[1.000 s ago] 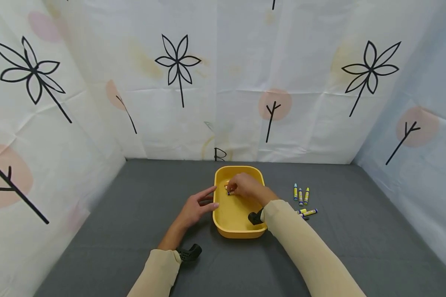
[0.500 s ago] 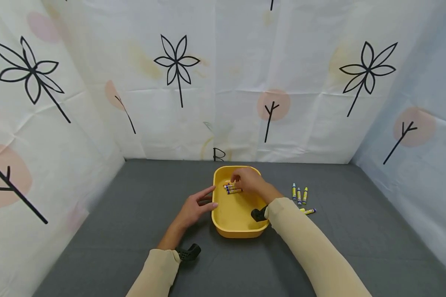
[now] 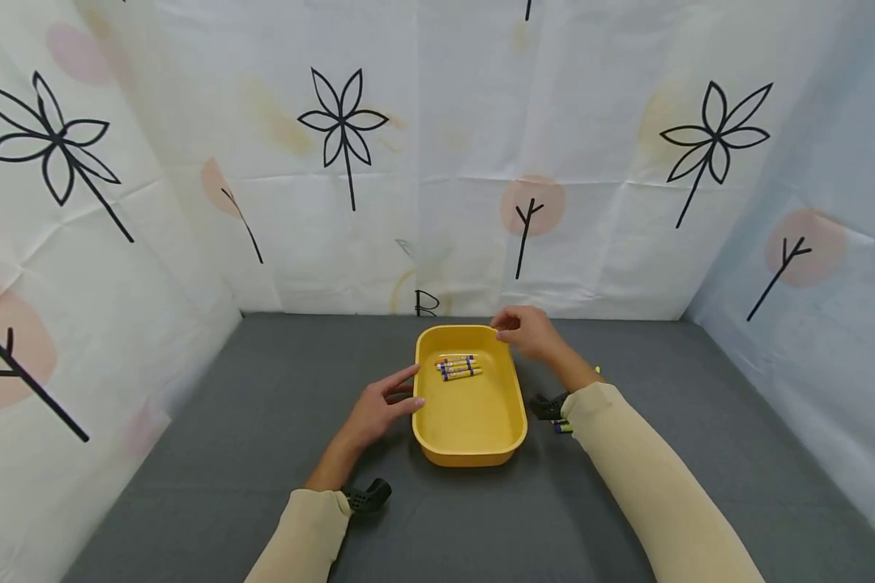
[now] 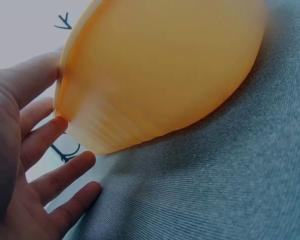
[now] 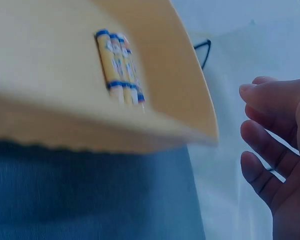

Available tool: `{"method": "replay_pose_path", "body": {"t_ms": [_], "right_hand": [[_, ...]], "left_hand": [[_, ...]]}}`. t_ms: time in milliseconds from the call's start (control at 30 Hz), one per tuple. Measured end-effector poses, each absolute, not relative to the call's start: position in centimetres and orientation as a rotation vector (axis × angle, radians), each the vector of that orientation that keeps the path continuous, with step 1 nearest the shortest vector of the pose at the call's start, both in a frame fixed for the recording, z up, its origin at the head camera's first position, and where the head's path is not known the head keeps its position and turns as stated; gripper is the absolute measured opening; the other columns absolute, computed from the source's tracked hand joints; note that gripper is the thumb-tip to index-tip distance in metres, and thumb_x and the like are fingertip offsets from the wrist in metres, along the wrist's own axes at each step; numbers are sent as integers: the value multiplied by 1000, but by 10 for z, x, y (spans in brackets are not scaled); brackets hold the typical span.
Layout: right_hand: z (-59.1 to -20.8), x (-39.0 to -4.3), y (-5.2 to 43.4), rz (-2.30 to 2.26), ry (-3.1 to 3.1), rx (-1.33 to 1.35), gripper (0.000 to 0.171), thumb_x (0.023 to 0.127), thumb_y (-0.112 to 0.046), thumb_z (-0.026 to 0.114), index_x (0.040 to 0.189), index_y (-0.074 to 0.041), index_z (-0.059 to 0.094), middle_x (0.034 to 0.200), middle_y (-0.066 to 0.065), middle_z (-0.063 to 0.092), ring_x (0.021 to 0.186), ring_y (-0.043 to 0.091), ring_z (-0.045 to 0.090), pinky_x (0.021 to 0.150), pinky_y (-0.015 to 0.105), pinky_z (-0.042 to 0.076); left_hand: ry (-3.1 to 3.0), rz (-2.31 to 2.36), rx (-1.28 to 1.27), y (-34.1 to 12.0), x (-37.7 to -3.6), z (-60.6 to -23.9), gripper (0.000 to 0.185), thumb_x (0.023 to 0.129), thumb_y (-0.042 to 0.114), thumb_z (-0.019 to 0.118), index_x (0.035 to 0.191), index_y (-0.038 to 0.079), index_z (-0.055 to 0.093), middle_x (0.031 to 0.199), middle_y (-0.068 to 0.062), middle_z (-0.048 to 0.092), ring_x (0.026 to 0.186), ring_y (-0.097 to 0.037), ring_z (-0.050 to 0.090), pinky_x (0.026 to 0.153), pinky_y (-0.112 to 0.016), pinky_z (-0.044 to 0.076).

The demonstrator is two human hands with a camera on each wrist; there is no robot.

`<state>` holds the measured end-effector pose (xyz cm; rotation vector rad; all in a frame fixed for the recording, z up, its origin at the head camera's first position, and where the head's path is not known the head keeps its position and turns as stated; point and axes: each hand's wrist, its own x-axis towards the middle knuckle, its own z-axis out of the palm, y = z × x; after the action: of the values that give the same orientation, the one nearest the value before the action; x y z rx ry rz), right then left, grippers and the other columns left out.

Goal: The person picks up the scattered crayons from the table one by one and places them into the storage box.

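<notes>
Now, the scene: a person works at a grey counter (image 3: 226, 453) with patterned white cloth walls (image 3: 423, 202) on the far side and on both sides.
Tray: a yellow tray (image 3: 470, 453) stands in the middle of the counter, its long side going from near to far.
Crayons in tray: a small bunch of crayons (image 3: 458, 367) lies side by side on the floor of the tray, in its far half, closer to the left wall of the tray. The right wrist view shows them (image 5: 119, 67) with yellow wrappers and blue bands.
Left hand: the left hand (image 3: 382, 408) rests at the left side of the tray. Its grip is spread and holds nothing; the fingers (image 4: 45, 137) are straight, and the fingertips touch the outer wall and rim (image 4: 140, 90).
Right hand: the right hand (image 3: 528, 332) is above the far right corner of the tray, just beyond the rim. Its grip is loose, the fingers (image 5: 270, 130) gently bent, pinching nothing.
Other crayons: a few more crayons (image 3: 561, 425) lie on the counter to the right of the tray, mostly hidden by the right sleeve (image 3: 649, 494).
Wrist devices: a black device (image 3: 368, 495) sits at the left wrist, another (image 3: 547, 405) at the right wrist.
</notes>
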<state>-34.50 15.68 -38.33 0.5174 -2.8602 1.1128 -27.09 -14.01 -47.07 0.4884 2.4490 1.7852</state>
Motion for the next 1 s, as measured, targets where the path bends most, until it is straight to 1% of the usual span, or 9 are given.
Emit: {"method": "replay_pose_path", "body": {"t_ms": [33, 133, 267, 367, 500, 633, 733, 833, 1000], "right_hand": [[-384, -344, 163, 1127, -2847, 510, 17, 92, -7, 66, 108, 0, 68, 98, 10, 64, 91, 27, 59, 80, 41, 51], [-390, -340, 180, 1145, -2813, 493, 16, 92, -6, 67, 106, 0, 68, 100, 11, 64, 92, 28, 59, 79, 42, 52], [-401, -331, 200, 1154, -2813, 503, 13, 90, -3, 68, 104, -1, 68, 96, 10, 64, 88, 27, 60, 77, 41, 53], [-408, -322, 212, 1137, -2844, 535, 14, 90, -1, 68, 104, 1, 68, 95, 10, 65, 87, 27, 61, 75, 40, 54], [-414, -312, 227, 1090, -2902, 635, 18, 89, 1, 67, 107, 6, 66, 98, 16, 66, 88, 28, 63, 75, 40, 55], [-416, -306, 238, 1054, -2983, 751, 20, 89, 0, 68, 108, 5, 66, 99, 14, 67, 89, 26, 63, 76, 38, 55], [-416, -301, 244, 1045, -3046, 844, 19, 88, 0, 69, 107, 3, 67, 96, 9, 67, 88, 22, 62, 75, 36, 54], [-416, -297, 248, 1055, -3094, 934, 18, 88, -1, 69, 106, 3, 68, 95, 9, 66, 87, 19, 61, 75, 34, 53], [-416, -291, 254, 1116, -3142, 1012, 19, 87, 1, 69, 105, 5, 66, 90, 7, 64, 82, 18, 58, 70, 32, 52]], "left_hand": [[2454, 1781, 489, -140, -271, -470, 61, 90, 18, 71, 146, 13, 47, 144, -14, 47, 123, -37, 52, 98, -54, 43], [2463, 1773, 483, -140, -271, -469, 61, 89, 21, 73, 145, 16, 48, 144, -10, 49, 122, -32, 54, 98, -51, 45], [2478, 1769, 482, -140, -269, -467, 61, 89, 21, 73, 145, 16, 49, 142, -9, 50, 120, -31, 55, 97, -50, 46], [2483, 1764, 489, -141, -268, -466, 60, 89, 21, 72, 145, 15, 49, 143, -9, 50, 121, -32, 55, 97, -51, 46], [2473, 1758, 502, -141, -268, -465, 61, 90, 23, 72, 145, 16, 49, 144, -8, 49, 122, -31, 54, 99, -50, 45], [2471, 1763, 504, -140, -267, -464, 60, 90, 20, 71, 145, 15, 49, 144, -8, 49, 122, -31, 54, 99, -50, 45], [2473, 1767, 502, -139, -267, -464, 59, 90, 19, 71, 145, 15, 49, 144, -9, 49, 122, -31, 54, 99, -51, 45], [2477, 1766, 495, -139, -267, -463, 59, 90, 19, 71, 145, 16, 50, 144, -8, 49, 122, -31, 54, 99, -51, 44], [2485, 1759, 492, -139, -268, -465, 58, 90, 19, 71, 144, 17, 50, 144, -8, 49, 122, -30, 54, 99, -51, 44]]}}
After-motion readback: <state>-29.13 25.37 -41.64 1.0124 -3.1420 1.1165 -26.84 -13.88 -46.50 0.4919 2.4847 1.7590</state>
